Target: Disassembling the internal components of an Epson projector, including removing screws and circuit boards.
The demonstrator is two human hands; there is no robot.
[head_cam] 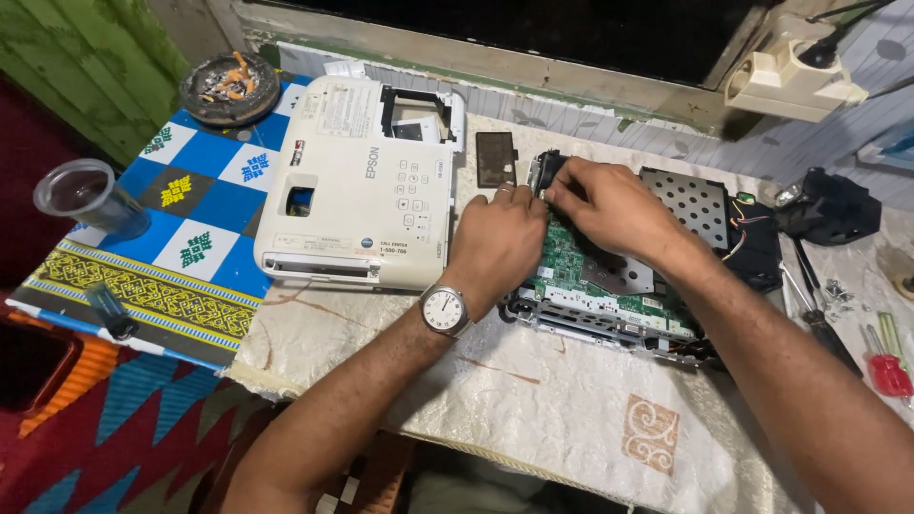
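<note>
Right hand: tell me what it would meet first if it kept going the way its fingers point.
The right hand points left, so it would likely meet the left hand first; their fingers already nearly touch over the green circuit board. Depth is unclear.

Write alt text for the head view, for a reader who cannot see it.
Both hands work at the far edge of an opened projector's green circuit board: the left hand, a wristwatch on its wrist, beside the right hand. The detached white top cover lies to the left; screwdrivers lie to the right.

Bare forearms, no sleeves; the left wrist wears a round white-faced wristwatch (444, 310) with metal case; a ring (502, 189) on one left finger
</note>
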